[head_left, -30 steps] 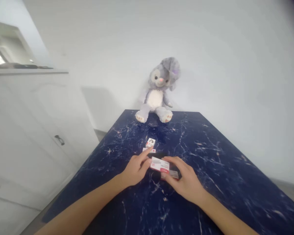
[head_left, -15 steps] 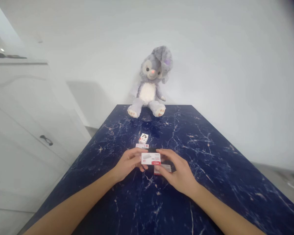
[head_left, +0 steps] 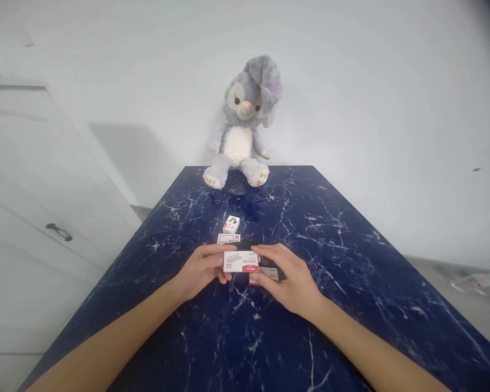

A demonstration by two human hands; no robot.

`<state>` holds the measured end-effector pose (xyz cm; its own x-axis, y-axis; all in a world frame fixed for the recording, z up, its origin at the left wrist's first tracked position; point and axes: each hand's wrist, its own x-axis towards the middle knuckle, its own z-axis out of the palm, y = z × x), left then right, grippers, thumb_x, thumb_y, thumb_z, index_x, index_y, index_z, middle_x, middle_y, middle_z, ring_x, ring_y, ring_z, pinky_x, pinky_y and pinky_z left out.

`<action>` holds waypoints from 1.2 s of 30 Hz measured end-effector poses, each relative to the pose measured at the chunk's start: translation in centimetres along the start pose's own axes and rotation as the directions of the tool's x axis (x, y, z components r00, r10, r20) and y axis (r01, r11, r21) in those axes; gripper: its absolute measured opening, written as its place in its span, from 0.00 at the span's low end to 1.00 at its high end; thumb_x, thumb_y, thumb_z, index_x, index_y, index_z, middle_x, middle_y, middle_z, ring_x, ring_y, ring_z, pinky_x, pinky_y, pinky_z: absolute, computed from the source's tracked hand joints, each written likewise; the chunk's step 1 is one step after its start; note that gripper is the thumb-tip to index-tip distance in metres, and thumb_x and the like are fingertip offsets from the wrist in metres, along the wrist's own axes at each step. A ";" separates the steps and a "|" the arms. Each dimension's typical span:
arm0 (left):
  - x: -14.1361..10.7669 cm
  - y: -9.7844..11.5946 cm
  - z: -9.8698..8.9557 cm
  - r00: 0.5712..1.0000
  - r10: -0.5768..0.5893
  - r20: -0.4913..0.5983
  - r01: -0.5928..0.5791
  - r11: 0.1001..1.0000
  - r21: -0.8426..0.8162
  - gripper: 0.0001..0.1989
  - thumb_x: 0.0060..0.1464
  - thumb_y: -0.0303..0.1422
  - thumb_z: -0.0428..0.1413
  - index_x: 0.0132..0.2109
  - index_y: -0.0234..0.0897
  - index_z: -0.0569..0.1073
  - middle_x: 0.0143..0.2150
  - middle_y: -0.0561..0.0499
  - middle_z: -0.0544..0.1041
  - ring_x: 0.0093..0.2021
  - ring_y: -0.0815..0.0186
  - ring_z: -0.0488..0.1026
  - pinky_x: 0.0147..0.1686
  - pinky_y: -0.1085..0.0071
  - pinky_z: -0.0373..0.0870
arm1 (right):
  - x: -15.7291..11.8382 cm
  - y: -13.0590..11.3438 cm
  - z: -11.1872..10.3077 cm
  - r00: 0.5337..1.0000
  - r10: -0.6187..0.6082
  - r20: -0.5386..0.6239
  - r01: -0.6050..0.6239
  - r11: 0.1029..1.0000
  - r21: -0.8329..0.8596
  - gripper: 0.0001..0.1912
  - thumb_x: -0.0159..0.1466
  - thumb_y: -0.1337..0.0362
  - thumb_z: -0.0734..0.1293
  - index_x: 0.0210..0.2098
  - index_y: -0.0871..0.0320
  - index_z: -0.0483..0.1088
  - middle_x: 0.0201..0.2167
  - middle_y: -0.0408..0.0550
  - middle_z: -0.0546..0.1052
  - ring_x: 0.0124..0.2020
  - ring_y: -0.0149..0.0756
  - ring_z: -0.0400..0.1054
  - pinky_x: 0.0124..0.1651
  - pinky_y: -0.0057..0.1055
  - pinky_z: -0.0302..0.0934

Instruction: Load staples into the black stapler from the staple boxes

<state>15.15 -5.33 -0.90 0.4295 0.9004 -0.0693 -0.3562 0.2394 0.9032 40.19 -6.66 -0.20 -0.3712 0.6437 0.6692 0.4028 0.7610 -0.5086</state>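
Note:
A small white-and-red staple box [head_left: 240, 262], printed with a grey strip of staples, is held up above the table. My left hand [head_left: 202, 272] grips its left end between thumb and fingers. At the right end, my right hand [head_left: 292, 279] has its fingers on the top edge and its thumb low on the near side. Behind the box a dark object [head_left: 245, 245] shows partly; I cannot tell what it is. Another white-and-red box [head_left: 268, 275] lies partly hidden behind my right thumb. Just beyond my left fingers is a flat white box [head_left: 227, 238] with a red border.
A small white box [head_left: 231, 224] with a dark picture sits past the flat one. At the far end of the blue marble-patterned table [head_left: 335, 228], a grey plush rabbit [head_left: 245, 120] sits against the wall. A white cabinet [head_left: 32, 179] stands to the left.
The view has shifted, so the whole scene sits slightly higher and further left. Both hands keep their hold on the staple box, with little other visible movement.

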 end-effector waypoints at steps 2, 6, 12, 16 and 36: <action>0.0 0.4 0.0 1.000 0.001 -0.002 -0.001 0.999 0.044 0.15 0.51 0.33 0.66 0.48 0.35 0.82 0.30 0.45 0.82 0.25 0.67 0.76 0.25 0.74 0.73 | 0.0 0.1 0.0 1.000 -0.015 -0.010 0.015 1.000 -0.008 0.22 0.65 0.60 0.70 0.58 0.51 0.69 0.48 0.52 0.79 0.46 0.42 0.74 0.47 0.41 0.72; 0.0 1.0 0.3 0.999 0.008 -0.036 -0.003 0.993 0.118 0.16 0.48 0.36 0.69 0.45 0.36 0.83 0.33 0.44 0.83 0.26 0.67 0.76 0.27 0.72 0.73 | 0.2 0.4 -0.1 0.996 -0.083 -0.015 0.083 0.997 0.004 0.25 0.65 0.63 0.71 0.61 0.49 0.68 0.52 0.52 0.78 0.48 0.43 0.72 0.49 0.44 0.71; 0.1 0.8 0.2 0.997 0.009 -0.072 0.005 0.980 0.197 0.17 0.49 0.38 0.69 0.45 0.36 0.82 0.32 0.46 0.82 0.27 0.67 0.75 0.28 0.72 0.72 | 0.5 0.3 -0.2 0.992 -0.120 -0.046 0.121 0.992 0.018 0.26 0.64 0.65 0.72 0.61 0.49 0.68 0.52 0.50 0.78 0.49 0.42 0.73 0.50 0.44 0.70; 0.3 0.4 -0.3 0.996 0.043 -0.077 -0.024 0.972 0.236 0.14 0.51 0.35 0.68 0.44 0.35 0.81 0.27 0.49 0.81 0.25 0.69 0.74 0.28 0.72 0.71 | 0.4 0.3 -0.3 0.994 -0.106 -0.040 0.106 0.994 0.014 0.25 0.64 0.64 0.72 0.60 0.50 0.69 0.51 0.51 0.79 0.48 0.43 0.73 0.49 0.44 0.70; -1.2 0.5 0.1 0.930 0.351 0.110 -0.296 0.536 0.791 0.24 0.51 0.34 0.66 0.56 0.40 0.73 0.42 0.48 0.83 0.39 0.60 0.79 0.41 0.67 0.74 | 0.0 0.2 -0.2 1.000 -0.013 -0.024 0.014 0.999 0.038 0.23 0.62 0.63 0.74 0.56 0.50 0.72 0.48 0.50 0.79 0.46 0.43 0.74 0.48 0.42 0.71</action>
<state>14.55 -6.33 -0.29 0.3660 0.8813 0.2990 0.3384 -0.4253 0.8394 40.41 -6.48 -0.22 -0.3560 0.6317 0.6886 0.3659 0.7723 -0.5193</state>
